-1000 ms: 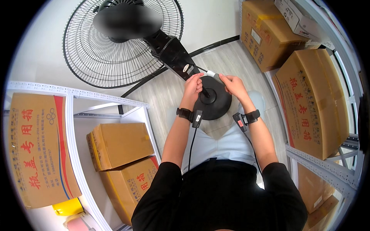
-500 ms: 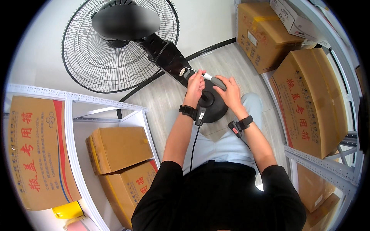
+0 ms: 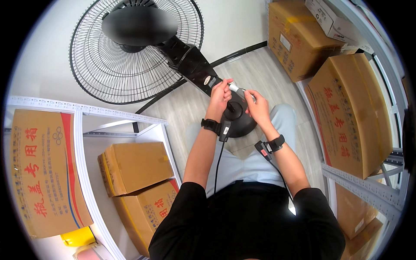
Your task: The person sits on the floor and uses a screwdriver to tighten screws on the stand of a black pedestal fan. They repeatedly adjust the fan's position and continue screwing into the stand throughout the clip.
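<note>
A black standing fan (image 3: 193, 65) is in front of me, its neck running down to a round base (image 3: 236, 125) on the floor between my legs. My right hand (image 3: 258, 107) is wrapped round the grey handle of a screwdriver (image 3: 235, 88) with a white collar. Closed at the front end of this tool, my left hand (image 3: 221, 93) pinches around its shaft, close against the fan's neck. The screwdriver's tip and what it touches are hidden by the left fingers. Both wrists wear black bands with small cabled devices.
Cardboard boxes (image 3: 134, 167) fill a white metal shelf (image 3: 97, 186) on my left. More boxes (image 3: 346, 117) sit on the rack (image 3: 368, 184) at my right. The fan's wire cage (image 3: 102, 69) stands before the white wall. A yellow item (image 3: 78, 236) lies at lower left.
My right hand has shifted its hold on the screwdriver handle, its fingers now more curled over the end. The left hand stays almost in place.
</note>
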